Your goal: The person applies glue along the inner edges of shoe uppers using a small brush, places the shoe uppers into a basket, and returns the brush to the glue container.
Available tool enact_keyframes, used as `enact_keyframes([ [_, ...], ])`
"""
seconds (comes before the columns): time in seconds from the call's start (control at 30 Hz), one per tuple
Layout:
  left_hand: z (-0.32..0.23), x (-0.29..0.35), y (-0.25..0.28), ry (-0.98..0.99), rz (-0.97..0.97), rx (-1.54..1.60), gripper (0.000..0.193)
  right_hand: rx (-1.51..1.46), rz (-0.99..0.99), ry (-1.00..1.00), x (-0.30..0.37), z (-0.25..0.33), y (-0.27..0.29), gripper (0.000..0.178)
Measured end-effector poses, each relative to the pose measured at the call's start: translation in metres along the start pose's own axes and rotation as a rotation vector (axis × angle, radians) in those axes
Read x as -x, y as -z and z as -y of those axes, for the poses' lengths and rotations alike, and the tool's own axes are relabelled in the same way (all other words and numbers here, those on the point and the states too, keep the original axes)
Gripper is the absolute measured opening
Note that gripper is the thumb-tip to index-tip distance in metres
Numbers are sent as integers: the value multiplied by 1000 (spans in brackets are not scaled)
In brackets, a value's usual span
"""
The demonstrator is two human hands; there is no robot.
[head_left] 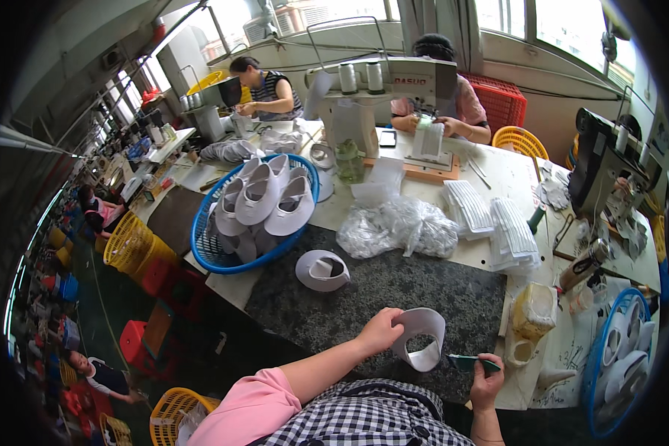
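Between the fingers of my left hand [383, 331] is the edge of a white shoe upper [422, 322], held upright above the dark speckled mat [453, 297]. Its rounded opening faces me. My right hand [486, 380] grips a flat dark-green tool [464, 363], whose tip points toward the upper with a small gap between them; its exact kind cannot be made out. Farther left on the mat lies another white upper [316, 279], apart from both hands. A blue basket [217, 265] heaped with white uppers stands beyond it at the left.
Behind the mat lie a clear plastic bag [401, 227] and white strip stacks [514, 230]. A crusted yellowish container [535, 311] and a thermos [583, 265] stand right, near another blue basket [593, 383] of uppers. Across the table, a person works at a sewing machine [364, 134].
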State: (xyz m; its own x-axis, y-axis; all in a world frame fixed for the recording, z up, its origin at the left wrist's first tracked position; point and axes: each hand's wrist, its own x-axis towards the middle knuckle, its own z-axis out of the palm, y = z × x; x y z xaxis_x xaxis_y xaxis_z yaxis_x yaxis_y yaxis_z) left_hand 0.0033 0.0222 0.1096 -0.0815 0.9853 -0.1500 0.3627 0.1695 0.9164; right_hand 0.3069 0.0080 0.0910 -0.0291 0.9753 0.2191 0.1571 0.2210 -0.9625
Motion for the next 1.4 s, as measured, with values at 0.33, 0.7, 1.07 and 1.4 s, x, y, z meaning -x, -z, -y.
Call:
enact_keyframes([
  [0.33, -11, 18, 121, 30, 10, -101, 26, -191, -29, -132, -15, -16, -53, 13],
  [0.7, -74, -18, 407, -145, -431, 604, 28, -132, -82, -183, -27, 7, -155, 14],
  [1.07, 100, -117, 559, 136, -937, 539, 17, 91, -96, -146, -17, 54, -233, 21],
  [1.4, 132, -98, 544, 191, -1062, -270, 58, 180, -163, -156, -21, 71, -253, 20],
])
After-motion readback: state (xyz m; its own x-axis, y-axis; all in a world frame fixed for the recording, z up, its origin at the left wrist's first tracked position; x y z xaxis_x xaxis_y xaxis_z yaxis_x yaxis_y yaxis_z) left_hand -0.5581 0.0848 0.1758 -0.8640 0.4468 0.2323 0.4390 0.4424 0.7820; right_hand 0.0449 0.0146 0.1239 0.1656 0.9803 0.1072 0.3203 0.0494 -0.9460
